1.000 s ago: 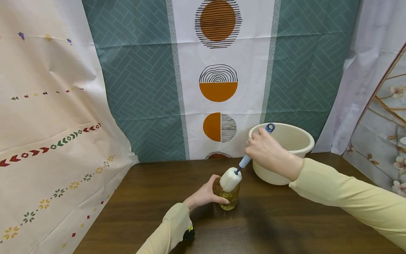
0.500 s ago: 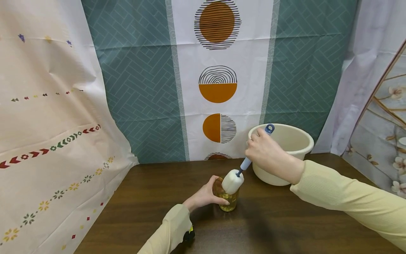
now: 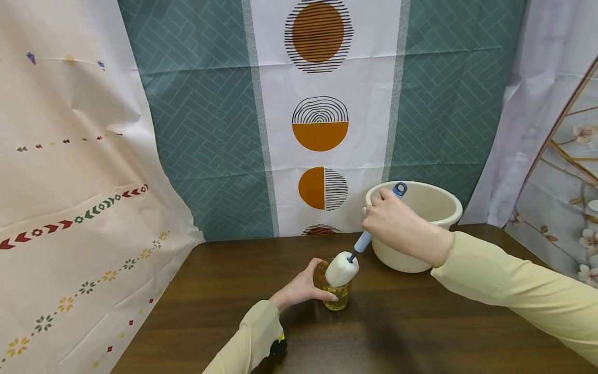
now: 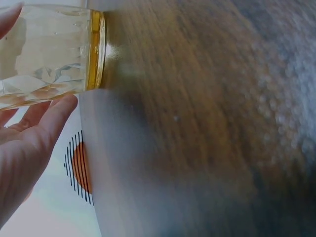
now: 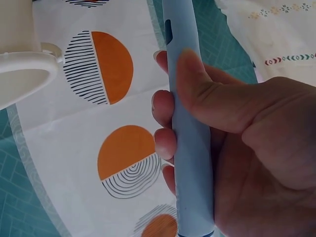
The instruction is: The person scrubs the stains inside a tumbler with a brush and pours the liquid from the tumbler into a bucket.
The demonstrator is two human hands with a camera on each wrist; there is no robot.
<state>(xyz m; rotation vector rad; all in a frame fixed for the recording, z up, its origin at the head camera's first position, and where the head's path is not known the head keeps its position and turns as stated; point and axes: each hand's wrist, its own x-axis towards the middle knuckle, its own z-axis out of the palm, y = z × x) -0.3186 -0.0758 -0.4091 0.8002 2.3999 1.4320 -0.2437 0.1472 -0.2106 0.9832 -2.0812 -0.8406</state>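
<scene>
My left hand [image 3: 304, 284] grips an amber glass cup [image 3: 337, 298] from its left side, thumb in front and fingers behind, on the brown table. In the left wrist view the faceted glass cup [image 4: 54, 54] lies between thumb and fingers, its thick base close to the wood. My right hand [image 3: 397, 223] holds a bottle brush by its light blue handle [image 3: 363, 241], tilted down to the left. The brush's white sponge head [image 3: 342, 269] sits in the mouth of the cup, its lower part inside. In the right wrist view the fingers wrap round the blue handle [image 5: 190, 128].
A cream plastic basin [image 3: 402, 258] stands behind my right hand, near the table's back edge. The dark wooden table [image 3: 224, 291] meets a patterned cloth [image 3: 210, 130] at the back. More cloth hangs at left and right.
The sponge head has shifted slightly right and down at the cup's mouth, with small movements of my right hand. The left hand keeps its hold on the cup.
</scene>
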